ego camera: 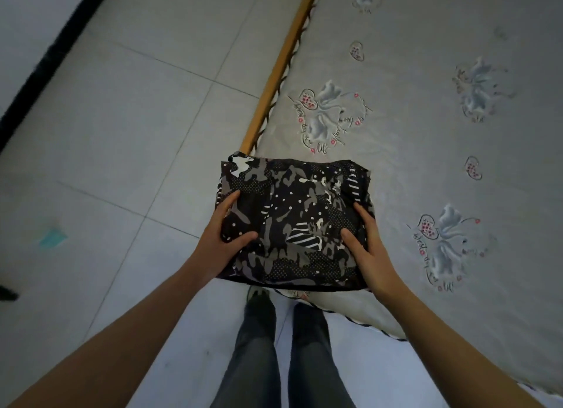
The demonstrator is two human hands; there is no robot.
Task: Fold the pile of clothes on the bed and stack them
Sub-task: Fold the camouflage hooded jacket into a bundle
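Observation:
A folded black, grey and white patterned garment (294, 212) is held in front of me over the corner of the bed (426, 133). My left hand (224, 240) grips its left edge, thumb on top and fingers underneath. My right hand (370, 246) grips its right edge the same way. The garment forms a flat square bundle and hangs partly past the bed's edge, above the floor. No other clothes show in the head view.
The bed has a grey sheet with flower and heart prints and a wooden side rail (280, 69). A pale tiled floor (122, 118) lies to the left. My legs in dark trousers (283, 353) stand below the garment.

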